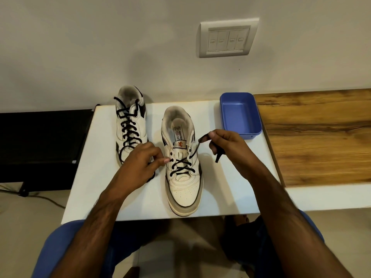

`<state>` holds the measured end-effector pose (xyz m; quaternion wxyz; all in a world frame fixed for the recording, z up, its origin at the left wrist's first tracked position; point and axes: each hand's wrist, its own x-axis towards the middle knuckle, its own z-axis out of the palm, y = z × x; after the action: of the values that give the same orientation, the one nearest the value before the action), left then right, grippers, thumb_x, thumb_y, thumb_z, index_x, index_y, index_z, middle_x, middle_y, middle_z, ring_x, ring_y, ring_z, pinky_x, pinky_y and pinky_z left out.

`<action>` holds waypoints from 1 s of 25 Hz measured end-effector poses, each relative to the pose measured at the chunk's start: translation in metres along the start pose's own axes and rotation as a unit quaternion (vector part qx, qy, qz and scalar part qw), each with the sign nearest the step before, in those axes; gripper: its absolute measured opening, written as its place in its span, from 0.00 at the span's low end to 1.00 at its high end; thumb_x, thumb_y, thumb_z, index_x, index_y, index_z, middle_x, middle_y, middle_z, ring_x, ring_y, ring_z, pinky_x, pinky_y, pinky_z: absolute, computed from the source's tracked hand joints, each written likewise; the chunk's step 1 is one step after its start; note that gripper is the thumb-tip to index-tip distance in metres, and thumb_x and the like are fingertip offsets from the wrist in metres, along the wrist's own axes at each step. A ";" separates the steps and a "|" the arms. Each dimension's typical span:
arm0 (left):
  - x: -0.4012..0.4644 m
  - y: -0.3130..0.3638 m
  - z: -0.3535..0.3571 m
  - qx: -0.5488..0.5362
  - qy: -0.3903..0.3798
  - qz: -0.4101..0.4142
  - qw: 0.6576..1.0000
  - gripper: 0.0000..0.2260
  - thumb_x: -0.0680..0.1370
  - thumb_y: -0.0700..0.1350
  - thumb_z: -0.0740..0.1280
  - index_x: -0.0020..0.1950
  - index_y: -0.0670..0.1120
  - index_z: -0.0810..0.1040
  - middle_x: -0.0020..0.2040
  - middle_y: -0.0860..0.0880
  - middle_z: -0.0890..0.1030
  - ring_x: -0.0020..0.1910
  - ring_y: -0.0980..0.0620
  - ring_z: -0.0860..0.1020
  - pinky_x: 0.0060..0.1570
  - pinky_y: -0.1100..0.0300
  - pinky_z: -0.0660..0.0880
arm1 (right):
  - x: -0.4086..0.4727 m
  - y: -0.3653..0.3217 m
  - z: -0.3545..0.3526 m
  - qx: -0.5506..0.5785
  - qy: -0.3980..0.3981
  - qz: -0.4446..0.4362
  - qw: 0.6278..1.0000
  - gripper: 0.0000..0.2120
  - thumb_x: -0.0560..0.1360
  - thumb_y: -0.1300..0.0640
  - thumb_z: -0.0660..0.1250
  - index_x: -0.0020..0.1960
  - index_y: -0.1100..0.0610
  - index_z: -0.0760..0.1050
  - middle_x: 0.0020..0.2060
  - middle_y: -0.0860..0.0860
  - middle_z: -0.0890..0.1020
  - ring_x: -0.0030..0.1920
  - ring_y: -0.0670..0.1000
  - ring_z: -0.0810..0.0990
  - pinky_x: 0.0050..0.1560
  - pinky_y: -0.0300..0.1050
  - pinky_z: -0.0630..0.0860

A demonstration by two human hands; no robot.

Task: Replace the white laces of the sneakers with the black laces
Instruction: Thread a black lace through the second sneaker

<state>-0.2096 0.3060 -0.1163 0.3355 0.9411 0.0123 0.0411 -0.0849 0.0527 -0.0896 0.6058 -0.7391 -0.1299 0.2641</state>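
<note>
Two white sneakers are stood on a white tabletop (230, 193), toes pointed toward the person. The left sneaker (131, 125), set farther back near the wall, is laced with a black lace (128, 128) through its eyelets, the loose ends lying over the collar and trailing down beside the sole.

The right sneaker (182, 167) is placed nearer the front edge and is only partly laced: a second black lace (181, 165) is crossed through the lower eyelets, while the upper eyelets near the tongue label are seen bare.

The left hand (140, 163) is held against the left side of the right sneaker, its grip narrowed, with thumb and forefinger pinched on the lace at an eyelet on that side. Another stretch of black lace is seen emerging below this hand onto the tabletop.

The right hand (224, 145) is raised just to the right of the same sneaker, its grip closed on the other end of the lace; the strand is drawn up from a right-side eyelet to the fingertips, and a loose end is left hanging below the curled fingers.

A blue plastic tray (255, 125) is set at the back right corner of the tabletop, next to a wood-grain surface (321, 137). A white switch panel (227, 40) is mounted on the wall above.
</note>
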 end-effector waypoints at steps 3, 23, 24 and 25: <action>0.002 -0.001 -0.010 0.011 -0.003 0.009 1.000 0.10 0.77 0.55 0.68 0.38 0.53 0.77 0.39 0.56 0.75 0.42 0.57 0.72 0.43 0.64 0.65 | 0.002 0.005 -0.003 -0.019 0.070 0.044 0.996 0.16 0.85 0.54 0.59 0.44 0.58 0.81 0.33 0.52 0.75 0.35 0.47 0.72 0.36 0.40 0.69; -0.006 -0.003 -0.015 -0.170 -0.077 -0.046 0.981 0.07 0.81 0.42 0.68 0.42 0.46 0.78 0.54 0.56 0.85 0.57 0.53 0.82 0.60 0.46 0.77 | -0.002 -0.004 0.003 0.093 -0.047 0.023 0.994 0.17 0.85 0.55 0.57 0.41 0.61 0.73 0.51 0.61 0.86 0.55 0.57 0.85 0.61 0.50 0.76; -0.006 -0.001 -0.014 -0.174 -0.083 -0.046 0.980 0.07 0.81 0.43 0.68 0.42 0.48 0.78 0.54 0.56 0.85 0.56 0.51 0.82 0.59 0.45 0.77 | -0.003 -0.005 0.003 0.114 -0.046 0.026 0.992 0.17 0.85 0.56 0.56 0.41 0.61 0.71 0.52 0.62 0.85 0.56 0.58 0.85 0.61 0.50 0.76; -0.006 0.001 -0.014 -0.173 -0.087 -0.044 0.980 0.08 0.81 0.44 0.67 0.42 0.51 0.78 0.55 0.56 0.85 0.55 0.49 0.83 0.58 0.43 0.77 | -0.003 -0.005 0.002 0.137 -0.029 0.031 0.990 0.17 0.85 0.57 0.55 0.40 0.61 0.71 0.52 0.62 0.85 0.55 0.59 0.85 0.60 0.50 0.77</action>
<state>-0.2171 0.3134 -0.1055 0.4942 0.8675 0.0178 -0.0539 -0.0880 0.0541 -0.0844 0.6887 -0.6451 -0.0871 0.3192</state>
